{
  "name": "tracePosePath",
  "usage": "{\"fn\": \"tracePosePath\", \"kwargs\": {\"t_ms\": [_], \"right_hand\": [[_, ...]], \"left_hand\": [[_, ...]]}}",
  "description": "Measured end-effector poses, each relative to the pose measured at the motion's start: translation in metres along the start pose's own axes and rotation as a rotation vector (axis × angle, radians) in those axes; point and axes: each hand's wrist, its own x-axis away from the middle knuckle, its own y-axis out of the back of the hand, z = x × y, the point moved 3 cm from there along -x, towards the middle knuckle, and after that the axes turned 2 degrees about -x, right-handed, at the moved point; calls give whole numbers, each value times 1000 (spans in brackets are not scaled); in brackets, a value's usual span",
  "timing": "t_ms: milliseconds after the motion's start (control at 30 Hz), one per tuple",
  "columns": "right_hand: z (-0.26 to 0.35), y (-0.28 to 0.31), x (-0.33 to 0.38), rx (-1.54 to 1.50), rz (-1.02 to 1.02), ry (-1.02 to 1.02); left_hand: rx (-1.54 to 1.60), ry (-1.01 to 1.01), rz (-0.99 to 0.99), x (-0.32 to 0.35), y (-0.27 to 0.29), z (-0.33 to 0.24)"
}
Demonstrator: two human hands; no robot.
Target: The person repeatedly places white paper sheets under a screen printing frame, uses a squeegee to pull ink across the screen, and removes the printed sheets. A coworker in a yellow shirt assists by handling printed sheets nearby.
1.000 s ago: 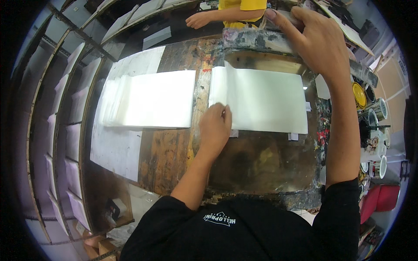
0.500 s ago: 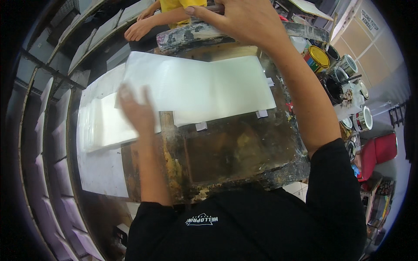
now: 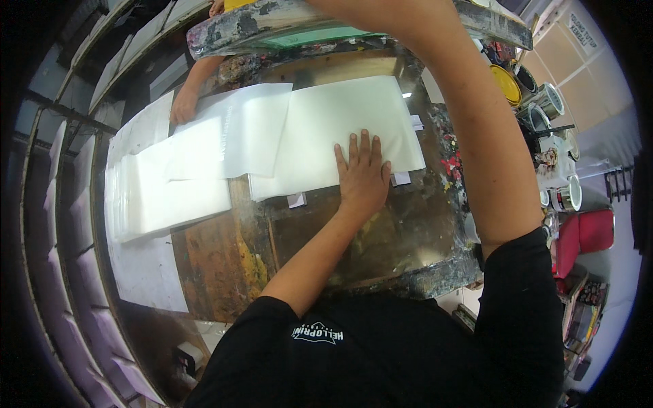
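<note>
My left hand [image 3: 362,170] lies flat with fingers spread on the lower part of a translucent white plastic sheet [image 3: 326,136] on the worn table. My right hand [image 3: 388,13] reaches to the top edge, over a paint-stained screen-printing frame [image 3: 231,28]; its fingers are out of view. Green mesh [image 3: 320,35] shows under the frame. A second white sheet [image 3: 253,126] with faint print overlaps the first at its left, and also lies over a stack of similar sheets [image 3: 177,200]. Another person's hand [image 3: 184,107] touches that printed sheet's far left edge.
Small white tabs [image 3: 296,200] stick to the stained table [image 3: 224,265] around the sheet. Open paint cans [image 3: 505,85] crowd the right side, with a red chair [image 3: 585,241] beyond. Drying racks [image 3: 95,197] stand at the left.
The printed sheet has shifted left, uncovering the sheet on the table. My left hand has moved right onto that sheet. The frame looks higher, and the other person's hand has come down to the printed sheet.
</note>
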Motion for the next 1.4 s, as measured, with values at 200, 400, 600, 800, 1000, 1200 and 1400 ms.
{"fn": "tracePosePath", "kwargs": {"t_ms": [200, 400, 600, 800, 1000, 1200, 1400], "right_hand": [[-3, -1, -2, -1, -35, 26], [-5, -5, 3, -44, -67, 63], [0, -12, -7, -32, -7, 41], [-4, -7, -5, 23, 13, 66], [-1, 5, -5, -21, 84, 30], [-5, -3, -7, 13, -21, 41], [-1, -10, 16, -18, -76, 60]], "left_hand": [[3, 19, 5, -7, -5, 5], [388, 132, 102, -35, 41, 25], [-9, -6, 57, -23, 18, 16], [-57, -100, -4, -15, 2, 9], [-30, -100, -3, -10, 2, 4], [15, -120, -42, -3, 12, 2], [453, 201, -273, -12, 80, 41]]}}
